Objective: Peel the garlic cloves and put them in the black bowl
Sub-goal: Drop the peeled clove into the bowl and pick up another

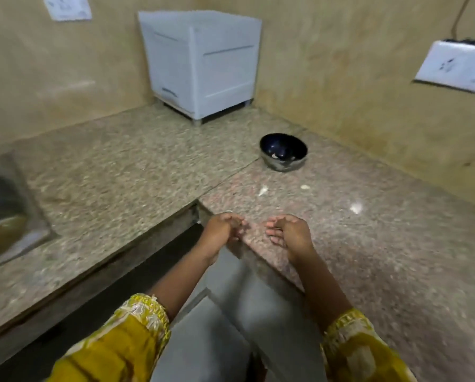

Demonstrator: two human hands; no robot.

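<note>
Head view: left hand [225,230] and right hand [288,233] are hovering over the counter [368,244] edge with fingers curled. Blur is hiding any clove, so I cannot tell the grip. Pale garlic pieces [304,186] are lying between the hands and the black bowl [281,164]. Probably peeling; the next move calls for carrying a peeled clove to the bowl.

Head camera looks steeply down, close over a corner countertop [120,166].

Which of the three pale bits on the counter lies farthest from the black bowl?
The rightmost bit; the other two lie closer, just in front of the black bowl.
</note>
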